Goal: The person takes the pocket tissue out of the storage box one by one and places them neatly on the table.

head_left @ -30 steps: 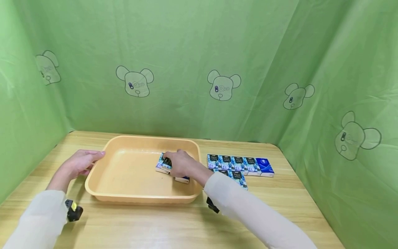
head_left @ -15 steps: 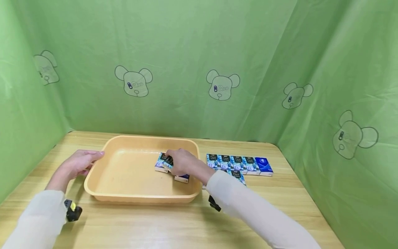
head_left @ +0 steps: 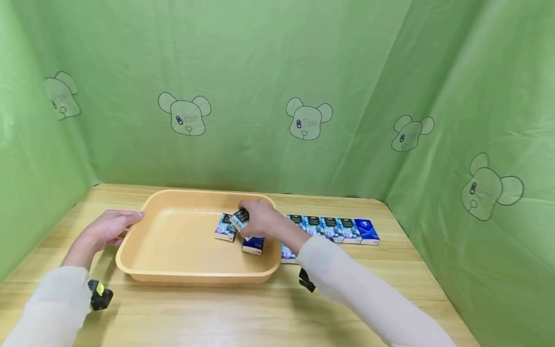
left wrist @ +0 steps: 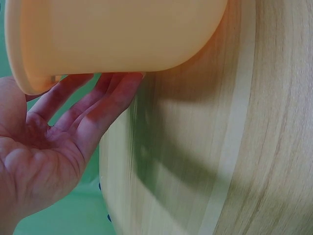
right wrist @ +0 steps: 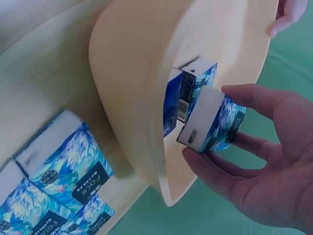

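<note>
My right hand point(head_left: 265, 221) pinches a small floral tissue pack point(right wrist: 212, 120) between thumb and fingers, above the right part of a peach plastic tray point(head_left: 195, 275). In the head view the held pack is tilted and partly covered by the hand. Another floral pack point(head_left: 225, 228) lies in the tray to its left, and a plain dark blue pack point(head_left: 253, 246) lies in front of it. At the tray's left end my left hand point(head_left: 109, 227) holds the rim, its thumb on top and its fingers against the outer wall, as the left wrist view shows.
Right of the tray, floral tissue packs point(head_left: 331, 229) lie in a row ending in a dark blue pack point(head_left: 367, 232). More floral packs point(right wrist: 68, 156) lie in front, partly hidden by my right arm. Green curtains point(head_left: 243, 159) surround the wooden table point(head_left: 195, 313).
My right hand has lifted the floral pack up and slightly right, away from the one on its left, uncovering the dark blue pack. The left hand stays on the rim.
</note>
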`<control>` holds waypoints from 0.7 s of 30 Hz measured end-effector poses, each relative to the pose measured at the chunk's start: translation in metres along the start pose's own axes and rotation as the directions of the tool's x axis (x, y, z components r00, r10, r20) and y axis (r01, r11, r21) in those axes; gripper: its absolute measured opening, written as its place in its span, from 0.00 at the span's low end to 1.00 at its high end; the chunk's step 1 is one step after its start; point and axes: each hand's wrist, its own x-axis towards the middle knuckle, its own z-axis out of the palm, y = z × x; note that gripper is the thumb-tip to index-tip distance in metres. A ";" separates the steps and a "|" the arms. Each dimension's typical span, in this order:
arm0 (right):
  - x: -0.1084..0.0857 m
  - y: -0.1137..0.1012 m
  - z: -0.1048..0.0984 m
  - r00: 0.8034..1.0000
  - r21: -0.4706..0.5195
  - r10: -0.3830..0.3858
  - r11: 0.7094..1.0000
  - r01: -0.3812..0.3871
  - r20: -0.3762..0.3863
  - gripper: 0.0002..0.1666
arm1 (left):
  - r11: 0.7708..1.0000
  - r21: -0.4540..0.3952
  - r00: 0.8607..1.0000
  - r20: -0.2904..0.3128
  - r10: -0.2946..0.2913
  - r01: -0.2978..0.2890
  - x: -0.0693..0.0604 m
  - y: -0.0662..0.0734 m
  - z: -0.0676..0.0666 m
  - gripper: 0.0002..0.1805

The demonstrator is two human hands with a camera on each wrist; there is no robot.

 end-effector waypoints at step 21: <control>-0.016 0.038 -0.032 0.991 0.057 0.112 0.993 -0.108 -0.070 0.46 | 1.000 -0.014 1.000 0.010 0.001 -0.001 -0.001 0.001 0.001 0.41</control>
